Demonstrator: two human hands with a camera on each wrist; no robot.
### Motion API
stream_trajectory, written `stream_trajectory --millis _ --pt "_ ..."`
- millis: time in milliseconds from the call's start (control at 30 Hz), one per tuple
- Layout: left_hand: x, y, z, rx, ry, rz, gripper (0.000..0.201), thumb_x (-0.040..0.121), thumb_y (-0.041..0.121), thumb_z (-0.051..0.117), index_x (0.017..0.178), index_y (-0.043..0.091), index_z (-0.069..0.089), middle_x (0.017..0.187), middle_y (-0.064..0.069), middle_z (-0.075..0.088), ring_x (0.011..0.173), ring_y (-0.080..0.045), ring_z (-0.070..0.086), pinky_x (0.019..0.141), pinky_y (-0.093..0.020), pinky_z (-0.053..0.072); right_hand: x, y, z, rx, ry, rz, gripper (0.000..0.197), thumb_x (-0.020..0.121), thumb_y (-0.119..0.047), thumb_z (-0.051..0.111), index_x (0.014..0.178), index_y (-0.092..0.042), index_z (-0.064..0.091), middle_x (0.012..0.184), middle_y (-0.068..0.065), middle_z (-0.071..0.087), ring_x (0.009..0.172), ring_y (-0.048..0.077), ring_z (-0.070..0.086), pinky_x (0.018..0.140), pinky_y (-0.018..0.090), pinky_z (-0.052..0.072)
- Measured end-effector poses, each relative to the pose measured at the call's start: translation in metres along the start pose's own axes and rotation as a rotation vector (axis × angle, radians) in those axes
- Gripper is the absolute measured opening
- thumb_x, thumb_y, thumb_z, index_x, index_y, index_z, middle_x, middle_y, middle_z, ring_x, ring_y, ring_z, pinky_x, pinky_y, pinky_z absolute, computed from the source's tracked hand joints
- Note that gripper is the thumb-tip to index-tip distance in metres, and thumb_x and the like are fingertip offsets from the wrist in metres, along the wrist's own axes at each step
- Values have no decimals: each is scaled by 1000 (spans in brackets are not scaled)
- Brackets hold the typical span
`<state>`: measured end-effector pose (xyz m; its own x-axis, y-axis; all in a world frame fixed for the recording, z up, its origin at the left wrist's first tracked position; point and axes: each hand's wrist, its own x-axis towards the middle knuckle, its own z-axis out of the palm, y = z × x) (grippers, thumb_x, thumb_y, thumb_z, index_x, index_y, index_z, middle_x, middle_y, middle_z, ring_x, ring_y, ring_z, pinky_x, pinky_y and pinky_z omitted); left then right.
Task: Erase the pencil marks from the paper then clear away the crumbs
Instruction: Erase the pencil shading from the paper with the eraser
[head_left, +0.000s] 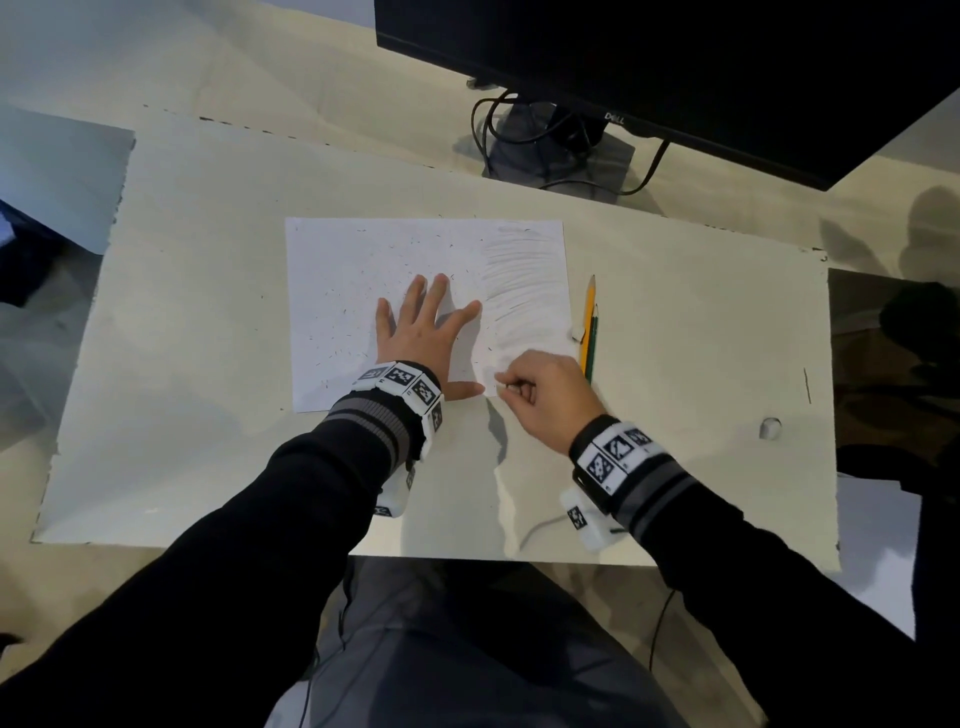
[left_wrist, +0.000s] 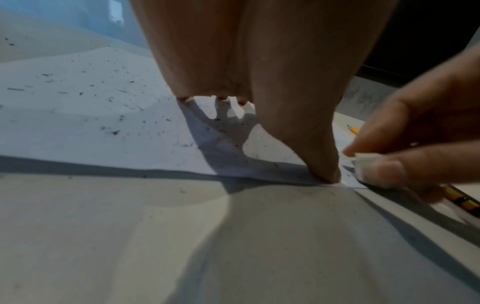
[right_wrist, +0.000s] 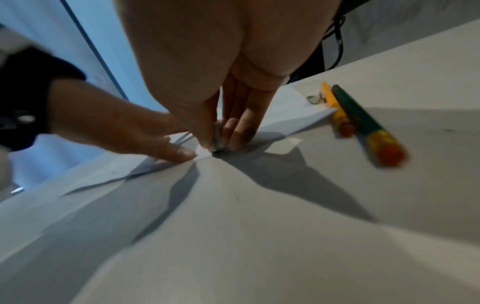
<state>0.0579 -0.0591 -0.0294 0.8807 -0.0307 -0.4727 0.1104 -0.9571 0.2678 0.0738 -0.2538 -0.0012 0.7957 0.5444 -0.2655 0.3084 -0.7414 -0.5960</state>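
Erasing step underway: right hand (head_left: 540, 396) fingers clamped on eraser (left_wrist: 366, 165) at paper (head_left: 363, 291) six o'clock edge; left hand (head_left: 423, 338) fingers apart, pressing flat. Next, probably rubbing toward pencil marks (head_left: 524, 291) at three o'clock.

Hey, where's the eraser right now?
The eraser is pinched in the right hand at the near edge of the paper, just right of the left hand's thumb.

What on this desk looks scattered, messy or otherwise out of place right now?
Dark eraser crumbs litter the paper's left part and spill onto the desk. Pencil shading remains at its right. A second small eraser sits alone far right.
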Motion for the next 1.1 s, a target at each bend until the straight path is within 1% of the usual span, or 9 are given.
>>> stream_trajectory --millis 167,300,433,533,600,733,867,1033,1100 --pt "0 2 1 -6 7 -3 105 73 71 68 154 43 7 164 -2 -18 150 -26 -19 117 -61 -3 -2 11 -3 19 183 124 6 84 -12 72 89 -9 75 74 -7 60 66 8 53 68 22 47" --pt "1 1 1 16 12 -2 105 73 71 68 154 43 6 164 -2 -18 150 -26 -19 118 -61 -1 -12 -5 9 -3 99 20 4 86 -12 69 84 -12 72 75 -9 58 67 9 53 67 23 48" --pt "1 2 0 9 3 -12 105 73 72 68 153 42 7 164 -2 -17 150 -27 -18 118 -61 -2 -1 15 -15 42 227 164 8 83 -12 73 90 -12 75 68 -9 60 61 6 54 71 21 49" --pt "1 6 -1 6 7 -25 105 72 74 66 153 42 9 164 -2 -16 150 -27 -18 118 -63 -1 9 11 -22 92 274 76 9 82 -14 74 91 -12 75 71 -4 64 61 6 56 71 19 52" --pt "1 11 1 13 23 -43 104 72 79 61 153 40 9 164 -3 -16 150 -28 -19 117 -64 -2 20 4 -18 87 223 18 11 83 -15 74 93 -12 75 77 -4 65 65 6 57 70 19 51" --pt "0 16 8 23 81 -73 104 72 84 53 154 38 11 164 -5 -14 150 -30 -18 116 -66 -3 26 6 -9 12 48 2 9 84 -16 74 93 -13 75 82 -7 64 72 8 59 75 26 54" --pt "0 12 11 26 92 -68 105 70 87 50 154 38 10 164 -5 -15 150 -30 -19 115 -66 -4 25 6 -23 -82 -196 -35 10 85 -19 75 93 -14 76 84 -9 66 74 6 61 76 25 55" --pt "1 13 12 16 95 -59 105 72 85 52 155 38 8 164 -5 -17 149 -29 -19 116 -65 -6 44 3 -31 -134 -117 -43 8 87 -18 71 92 -14 75 84 -5 68 76 11 61 77 28 54" --pt "1 12 12 18 92 -60 106 71 85 52 155 38 8 164 -5 -17 149 -30 -19 115 -66 -6 31 6 -27 -137 -144 -67 4 86 -18 72 87 -14 74 80 -10 64 76 11 62 72 27 53"
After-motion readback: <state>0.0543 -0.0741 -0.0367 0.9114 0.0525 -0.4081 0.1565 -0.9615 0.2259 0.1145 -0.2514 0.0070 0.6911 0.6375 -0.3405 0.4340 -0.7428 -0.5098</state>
